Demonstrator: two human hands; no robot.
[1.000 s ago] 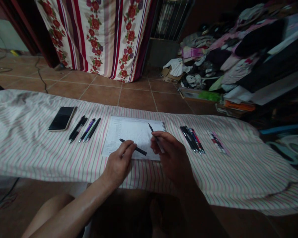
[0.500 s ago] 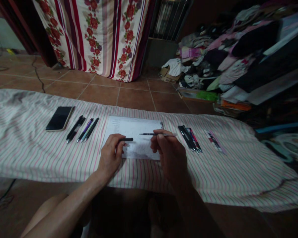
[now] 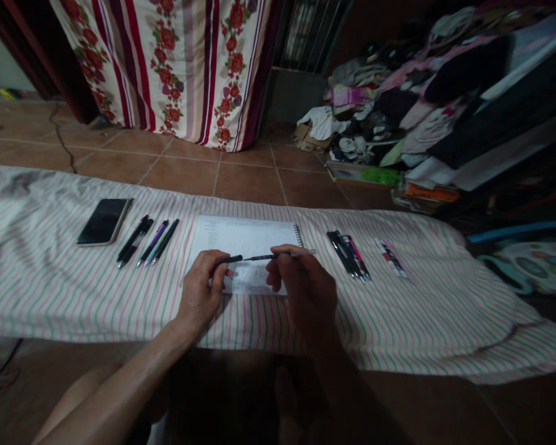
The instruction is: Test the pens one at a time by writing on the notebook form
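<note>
My left hand (image 3: 202, 290) pinches a black pen cap (image 3: 229, 259) over the lower part of a spiral notebook (image 3: 245, 238). My right hand (image 3: 301, 284) grips a thin pen (image 3: 278, 254) held level, its tip pointing left and meeting the cap's open end. Both hands hover just above the notebook, which lies on a striped cloth (image 3: 50, 272). The lower edge of the page is hidden by my fingers.
A dark phone (image 3: 104, 220) and several pens (image 3: 147, 241) lie left of the notebook. More pens (image 3: 346, 254) and a flat packet (image 3: 391, 259) lie to its right. Beyond the cloth are a tiled floor, a floral curtain (image 3: 185, 68) and a clothes pile (image 3: 412, 105).
My left hand picked the cap up off the page and turned it level. My right hand swung the pen from upright to horizontal and brought its tip to the cap.
</note>
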